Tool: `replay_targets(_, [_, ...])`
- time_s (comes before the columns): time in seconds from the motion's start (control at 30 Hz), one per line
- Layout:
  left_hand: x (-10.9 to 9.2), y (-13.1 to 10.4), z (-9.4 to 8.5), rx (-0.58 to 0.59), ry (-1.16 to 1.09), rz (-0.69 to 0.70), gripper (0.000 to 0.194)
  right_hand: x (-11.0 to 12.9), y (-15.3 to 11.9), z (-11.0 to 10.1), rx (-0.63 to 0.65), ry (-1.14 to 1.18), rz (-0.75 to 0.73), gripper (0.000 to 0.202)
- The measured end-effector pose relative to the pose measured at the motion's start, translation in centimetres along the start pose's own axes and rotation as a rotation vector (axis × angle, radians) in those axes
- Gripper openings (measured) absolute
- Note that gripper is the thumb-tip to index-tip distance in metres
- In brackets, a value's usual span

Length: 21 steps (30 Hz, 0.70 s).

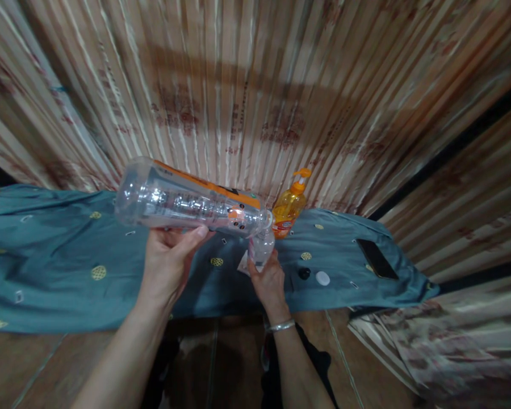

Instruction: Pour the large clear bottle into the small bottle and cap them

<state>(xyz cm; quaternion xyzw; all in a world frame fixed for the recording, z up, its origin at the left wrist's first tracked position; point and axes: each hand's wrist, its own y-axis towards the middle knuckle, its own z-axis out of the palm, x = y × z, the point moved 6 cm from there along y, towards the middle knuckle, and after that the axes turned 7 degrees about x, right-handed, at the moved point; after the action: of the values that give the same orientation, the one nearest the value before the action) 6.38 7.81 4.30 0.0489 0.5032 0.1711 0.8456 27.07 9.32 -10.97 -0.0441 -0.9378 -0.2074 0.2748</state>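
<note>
A large clear bottle (191, 199) with an orange-edged label lies tilted almost sideways in the air, its neck pointing right. My left hand (170, 258) grips it from below, thumb along its side. A small clear bottle (262, 247) stands roughly upright under the large bottle's mouth, and the two mouths meet or nearly meet. My right hand (269, 281) is wrapped round the small bottle's lower part. Whether any liquid passes between them is too small to tell. Just behind, an orange pump bottle (288, 210) stands on the cloth.
A teal patterned cloth (63, 250) covers the table. On its right side lie a black cap (304, 274), a white round lid (322, 278) and a dark phone (376, 259). A pale packet (243, 264) is beside the small bottle. Patterned curtains (221, 85) hang behind.
</note>
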Motion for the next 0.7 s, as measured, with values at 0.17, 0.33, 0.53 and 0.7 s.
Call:
replay_targets(0.17, [-0.10,0.05,0.21,-0.005,-0.005,0.008,0.038,0.60,0.27,-0.53,0.069,0.048,0.049,0.053])
replay_targets(0.33, [-0.03,0.10,0.09,-0.019,-0.011,0.001,0.043,0.70,0.38,-0.79,0.127,0.053,0.096,0.052])
replay_targets(0.53, [0.13,0.11,0.09,-0.006,-0.013,-0.004,0.038,0.49,0.48,-0.66,0.094,0.069,0.072,0.048])
replay_targets(0.7, [0.14,0.20,0.08,-0.024,-0.023,-0.002,0.040,0.21,0.36,-0.36,0.048,0.073,0.035,0.046])
